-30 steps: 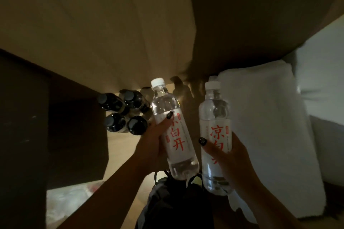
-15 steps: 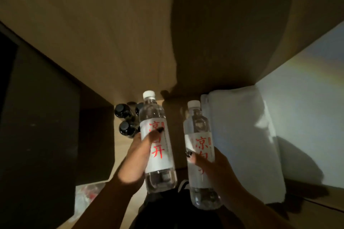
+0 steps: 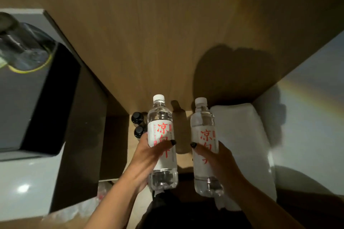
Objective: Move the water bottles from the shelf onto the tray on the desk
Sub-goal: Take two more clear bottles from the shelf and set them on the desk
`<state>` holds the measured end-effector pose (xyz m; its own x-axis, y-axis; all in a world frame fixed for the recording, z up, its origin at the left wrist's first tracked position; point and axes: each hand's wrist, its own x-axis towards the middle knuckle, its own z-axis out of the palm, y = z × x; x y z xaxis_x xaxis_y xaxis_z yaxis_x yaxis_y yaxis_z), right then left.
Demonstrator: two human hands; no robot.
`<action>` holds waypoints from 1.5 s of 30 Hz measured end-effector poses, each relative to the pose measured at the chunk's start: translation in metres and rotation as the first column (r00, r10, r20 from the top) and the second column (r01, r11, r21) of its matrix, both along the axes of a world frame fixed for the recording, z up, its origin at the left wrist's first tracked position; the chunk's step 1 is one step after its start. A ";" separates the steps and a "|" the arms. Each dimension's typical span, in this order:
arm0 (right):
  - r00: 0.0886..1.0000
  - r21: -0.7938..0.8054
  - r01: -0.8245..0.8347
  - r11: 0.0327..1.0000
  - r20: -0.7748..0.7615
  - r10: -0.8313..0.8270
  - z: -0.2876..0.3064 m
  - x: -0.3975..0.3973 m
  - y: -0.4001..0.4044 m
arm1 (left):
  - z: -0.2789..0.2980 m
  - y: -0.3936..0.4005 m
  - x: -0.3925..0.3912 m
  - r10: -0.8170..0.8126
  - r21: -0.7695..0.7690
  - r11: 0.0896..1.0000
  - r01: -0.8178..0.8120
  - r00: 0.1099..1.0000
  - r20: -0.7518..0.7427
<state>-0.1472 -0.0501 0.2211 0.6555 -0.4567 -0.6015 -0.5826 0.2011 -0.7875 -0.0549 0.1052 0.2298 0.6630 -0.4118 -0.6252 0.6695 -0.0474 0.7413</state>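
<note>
1. Our left hand wraps around one water bottle. The fingers curl across its white label, so it cannot slip.
2. Our right hand wraps around a second water bottle the same way, thumb in front.
3. We hold both bottles with their white caps pointing away from us. They sit side by side with a small gap between them, so they do not bump.
4. We think one bottle in each hand is a smart way to carry two at once.
5. Both bottles are up in the air in our hands, in front of the wooden shelf. They are not on the tray yet. We cannot see the tray here.
6. Some dark bottle caps peek out just left of the left bottle, low on the shelf.
7. A soft white bundle lies just beside the right bottle.
8. A dark box sits well off to the left.
9. The wood is close in front, so the open room looks to be back toward us. We should pull back before we turn.
</note>
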 end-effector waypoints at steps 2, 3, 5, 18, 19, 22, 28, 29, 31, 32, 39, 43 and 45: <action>0.999 -0.021 -0.037 0.999 0.015 0.038 0.009 -0.004 -0.005 | 0.009 0.001 -0.011 -0.001 0.025 1.000 0.001 1.000 0.019; 0.998 -0.027 -0.052 0.998 0.021 0.053 0.014 -0.008 -0.007 | 0.012 0.002 -0.018 -0.008 0.041 0.999 0.007 1.000 0.030; 0.995 -0.038 -0.092 0.995 0.031 0.093 0.021 -0.016 -0.012 | 0.019 0.002 -0.034 -0.007 0.094 0.996 0.003 0.999 0.047; 0.945 -0.069 -0.318 0.945 0.055 0.322 0.049 -0.100 -0.022 | 0.057 -0.005 -0.144 -0.009 0.308 0.950 -0.045 0.985 0.172; 0.940 -0.072 -0.334 0.940 0.044 0.338 0.050 -0.105 -0.021 | 0.060 -0.005 -0.149 -0.018 0.311 0.950 -0.039 0.984 0.176; 0.931 -0.083 -0.358 0.930 0.044 0.362 0.055 -0.114 -0.018 | 0.068 -0.004 -0.158 -0.027 0.315 0.948 -0.041 0.978 0.208; 0.914 -0.138 -0.398 0.907 0.027 0.405 0.072 -0.118 0.001 | 0.083 0.016 -0.163 0.004 0.295 0.952 -0.084 0.966 0.260; 0.912 -0.144 -0.401 0.904 0.023 0.409 0.075 -0.118 0.006 | 0.085 0.022 -0.163 0.008 0.297 0.951 -0.090 0.964 0.265; 0.909 -0.153 -0.411 0.899 0.014 0.417 0.081 -0.116 0.018 | 0.087 0.040 -0.160 0.008 0.307 0.947 -0.096 0.961 0.275; 0.907 -0.156 -0.416 0.896 0.005 0.421 0.084 -0.114 0.026 | 0.089 0.050 -0.159 0.013 0.307 0.946 -0.101 0.961 0.277; 0.853 -0.233 -0.520 0.822 -0.094 0.513 0.085 -0.095 0.108 | 0.088 0.145 -0.161 0.193 0.227 0.944 -0.239 0.959 0.206; 0.828 -0.212 -0.557 0.803 -0.066 0.557 0.085 -0.084 0.181 | 0.090 0.219 -0.162 0.256 0.247 0.920 -0.303 0.945 0.204; 0.819 -0.205 -0.567 0.798 -0.036 0.573 0.084 -0.078 0.223 | 0.092 0.259 -0.162 0.282 0.255 0.909 -0.330 0.937 0.208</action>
